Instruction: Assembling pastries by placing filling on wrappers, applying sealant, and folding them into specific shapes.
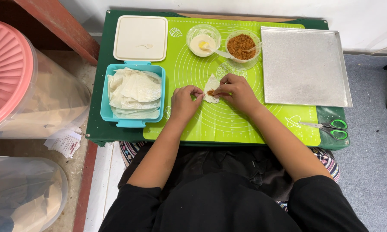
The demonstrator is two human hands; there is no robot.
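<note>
We pinch a thin white pastry wrapper (pixel 211 89) on the green silicone mat (pixel 227 120) with both hands, left hand (pixel 185 103) and right hand (pixel 238 91), each grip closed on it. The blue plastic tub (pixel 132 122) holds stacked wrappers (pixel 135 92); one clear bowl (pixel 243 46) holds brown shredded filling, another (pixel 203 39) white paste.

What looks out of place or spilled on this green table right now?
Nothing stands out. The wrappers sit inside the blue container, both bowls are upright, the metal tray lies flat and the scissors lie closed at the mat's corner. Both hands fold one wrapper.
</note>
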